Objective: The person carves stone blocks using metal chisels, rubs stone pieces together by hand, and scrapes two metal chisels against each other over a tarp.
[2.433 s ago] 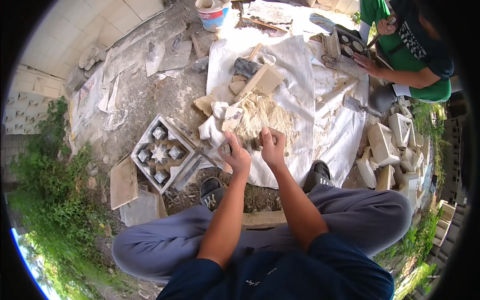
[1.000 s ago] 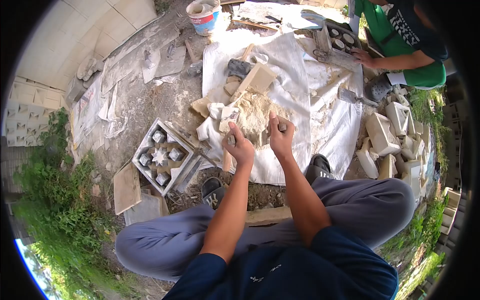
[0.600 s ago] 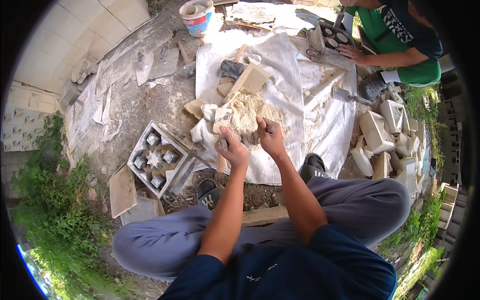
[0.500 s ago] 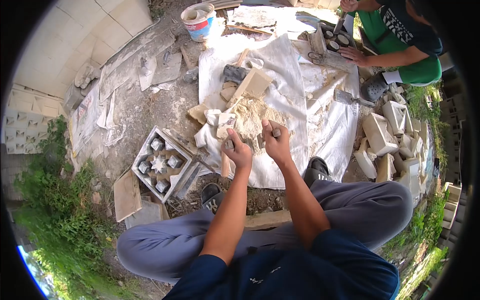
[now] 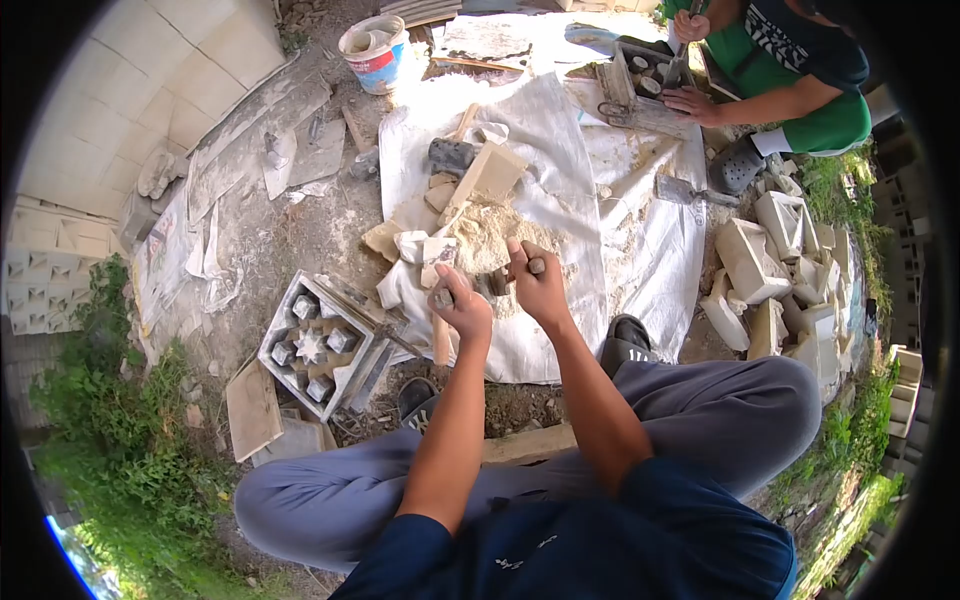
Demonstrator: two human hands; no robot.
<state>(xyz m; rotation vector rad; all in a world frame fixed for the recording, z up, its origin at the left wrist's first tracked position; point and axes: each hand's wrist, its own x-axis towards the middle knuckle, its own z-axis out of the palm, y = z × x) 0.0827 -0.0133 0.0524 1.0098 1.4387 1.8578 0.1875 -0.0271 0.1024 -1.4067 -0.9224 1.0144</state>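
Observation:
Above the near part of a white sheet [image 5: 540,345], my left hand [image 5: 462,305] is closed around a dark tool handle [image 5: 445,297]. My right hand [image 5: 538,285] grips a second dark handle [image 5: 537,266], to the right of the first. Dark metal shows between the two hands, but its shape is hard to make out. Just beyond them lies a pile of pale sandy powder [image 5: 485,230]. A cream block [image 5: 490,175] stands at its far side, with a dark-headed mallet [image 5: 452,155] behind. A wooden handle [image 5: 441,340] lies below my left hand.
A grey mould with a star centre [image 5: 312,345] sits at the left. Pale cast blocks [image 5: 752,262] are heaped at the right. A trowel [image 5: 682,189] lies on the sheet. At the upper right a person [image 5: 790,80] works at a mould box [image 5: 640,85]. A bucket [image 5: 375,55] stands at the back.
Both hands have shifted slightly apart and together near the powder, still gripping the handles. The other person has raised a hand with a tool and brought it down over the mould box.

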